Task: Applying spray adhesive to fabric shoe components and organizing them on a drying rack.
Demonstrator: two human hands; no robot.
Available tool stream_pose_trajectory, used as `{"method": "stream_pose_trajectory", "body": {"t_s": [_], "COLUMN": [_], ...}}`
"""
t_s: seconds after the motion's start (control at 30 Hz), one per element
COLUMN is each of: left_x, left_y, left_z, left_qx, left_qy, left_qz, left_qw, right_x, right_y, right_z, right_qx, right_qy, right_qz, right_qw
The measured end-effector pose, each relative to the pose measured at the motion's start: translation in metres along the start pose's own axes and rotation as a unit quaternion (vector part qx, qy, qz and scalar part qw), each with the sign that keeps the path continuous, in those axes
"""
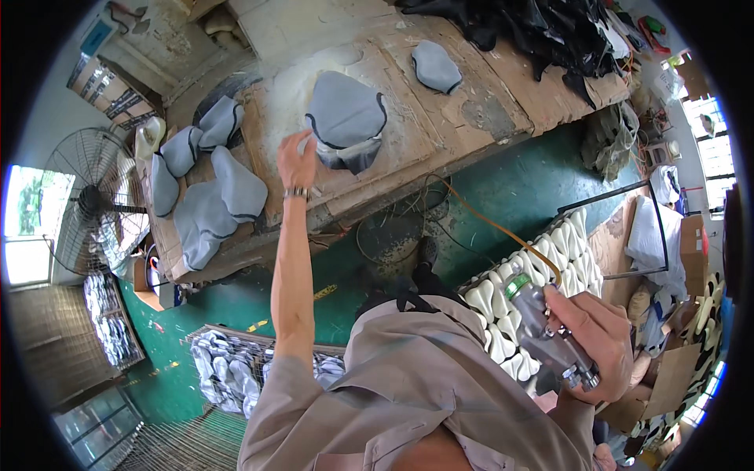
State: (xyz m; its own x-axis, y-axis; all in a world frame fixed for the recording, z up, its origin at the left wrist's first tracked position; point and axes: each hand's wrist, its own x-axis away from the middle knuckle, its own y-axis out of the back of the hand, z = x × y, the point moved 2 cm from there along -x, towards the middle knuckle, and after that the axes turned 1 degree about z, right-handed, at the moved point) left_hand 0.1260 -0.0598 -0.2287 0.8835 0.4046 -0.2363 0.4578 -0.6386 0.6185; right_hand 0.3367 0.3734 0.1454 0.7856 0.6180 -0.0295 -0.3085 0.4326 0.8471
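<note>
Grips spray gun (553, 347) in right hand (598, 341).
Rests left hand (297, 161) at grey fabric cover (345, 110), perhaps for steadying; cannot tell if pinching.

Matt cloth, shiny metal
Grey cover (345, 110): matt cloth; tabletop (408, 149): rough, stained cardboard; near-right spray gun (554, 350): shiny metal; far-right black sheets (510, 27): glossy.

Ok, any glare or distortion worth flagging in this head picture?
Head view throughout: the left window and right windows partly washed out, corners black around the fisheye circle, grey cover beside the left hand free of strong glare.
</note>
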Motion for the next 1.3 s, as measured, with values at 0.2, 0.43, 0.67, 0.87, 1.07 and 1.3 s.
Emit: {"method": "stream_pose_trajectory", "body": {"t_s": [0.2, 0.43, 0.67, 0.87, 1.07, 1.3], "left_x": [-0.062, -0.064, -0.063, -0.052, 0.027, 0.214], "left_y": [-0.035, -0.043, -0.051, -0.042, -0.028, -0.029], "left_z": [-0.003, 0.012, 0.005, 0.026, 0.022, 0.109], "left_qx": [-0.274, -0.210, -0.177, 0.104, 0.331, 0.318], "left_qy": [-0.133, -0.051, -0.028, 0.129, 0.203, 0.369], "left_qz": [0.100, 0.122, 0.127, 0.032, -0.075, 0.024], "left_qw": [0.947, 0.969, 0.976, 0.986, 0.919, 0.873], "right_x": [0.001, -0.003, -0.005, -0.045, -0.071, -0.089], "right_y": [0.012, 0.024, 0.033, 0.043, 0.039, 0.033], "right_z": [-0.044, -0.102, -0.147, -0.150, -0.142, -0.127], "right_qx": [-0.041, -0.080, -0.082, -0.107, -0.102, -0.090], "right_qy": [0.023, -0.017, -0.003, 0.032, 0.061, 0.064], "right_qz": [-0.005, -0.026, -0.094, -0.114, -0.093, -0.105], "right_qw": [0.999, 0.996, 0.992, 0.987, 0.989, 0.988]}}
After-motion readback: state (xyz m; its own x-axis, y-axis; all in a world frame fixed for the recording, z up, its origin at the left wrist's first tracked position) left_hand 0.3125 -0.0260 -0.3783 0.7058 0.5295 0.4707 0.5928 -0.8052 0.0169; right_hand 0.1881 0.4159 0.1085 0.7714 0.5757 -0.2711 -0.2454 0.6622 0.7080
